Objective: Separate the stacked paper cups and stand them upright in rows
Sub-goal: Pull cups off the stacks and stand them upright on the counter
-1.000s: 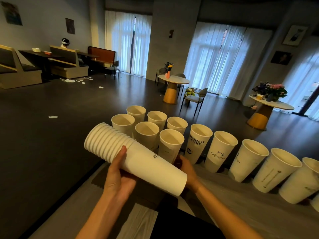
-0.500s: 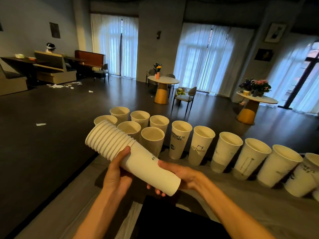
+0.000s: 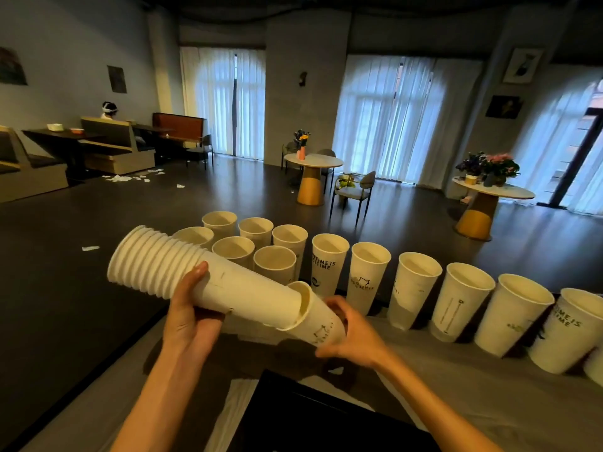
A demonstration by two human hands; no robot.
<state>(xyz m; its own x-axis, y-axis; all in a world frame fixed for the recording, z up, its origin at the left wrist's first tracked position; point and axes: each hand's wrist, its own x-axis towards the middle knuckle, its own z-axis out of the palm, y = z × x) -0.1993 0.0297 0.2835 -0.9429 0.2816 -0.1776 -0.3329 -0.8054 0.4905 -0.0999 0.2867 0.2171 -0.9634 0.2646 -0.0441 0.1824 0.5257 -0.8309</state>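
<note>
Left hand [image 3: 192, 316] curled around tilted cup stack [image 3: 208, 277], right hand [image 3: 350, 334] gripping bottom cup [image 3: 318, 319] partly slid off, upright cups [image 3: 411, 288] behind.

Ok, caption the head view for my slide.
Right hand pulls one paper cup off the stack held by left hand.

Dim, window-lit, bowed edges

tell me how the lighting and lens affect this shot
Head view: dim room, backlit by bright curtained windows; warm light on the standing cups and the cup stack; wide-angle bending leans the right-hand cups outward; edges slightly soft.
</note>
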